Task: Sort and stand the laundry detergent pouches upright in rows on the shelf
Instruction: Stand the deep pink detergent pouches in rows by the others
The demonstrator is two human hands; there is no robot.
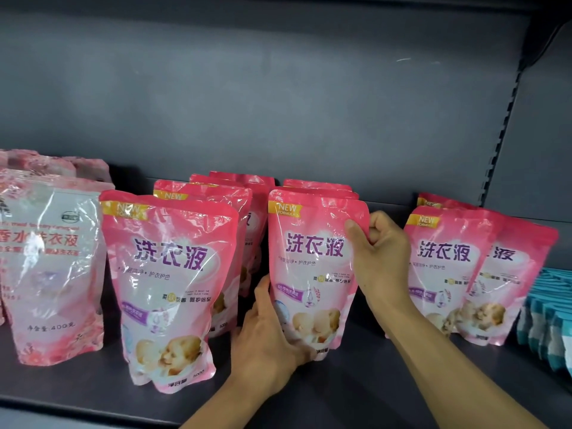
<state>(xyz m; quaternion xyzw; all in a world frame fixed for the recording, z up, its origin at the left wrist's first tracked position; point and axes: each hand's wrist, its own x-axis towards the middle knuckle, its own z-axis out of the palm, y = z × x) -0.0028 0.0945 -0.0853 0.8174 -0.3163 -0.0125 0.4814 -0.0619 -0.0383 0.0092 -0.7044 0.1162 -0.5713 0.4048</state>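
Note:
Pink detergent pouches stand upright in rows on a dark grey shelf [93, 385]. I hold the front pouch of the middle row [312, 267] with both hands. My left hand [266, 339] grips its lower left edge near the base. My right hand [380, 252] pinches its upper right edge, thumb on the front. A second pink row stands to the left, headed by a front pouch [167, 289]. On the right, the third row [445, 270] leans slightly. At far left stand pale pink and silver pouches [52, 267] of another kind.
Teal and white packets [548, 320] are packed at the shelf's right end. The grey back panel [278, 103] rises behind the rows, with a slotted upright [504, 125] at the right. Bare shelf shows in front of the pouches.

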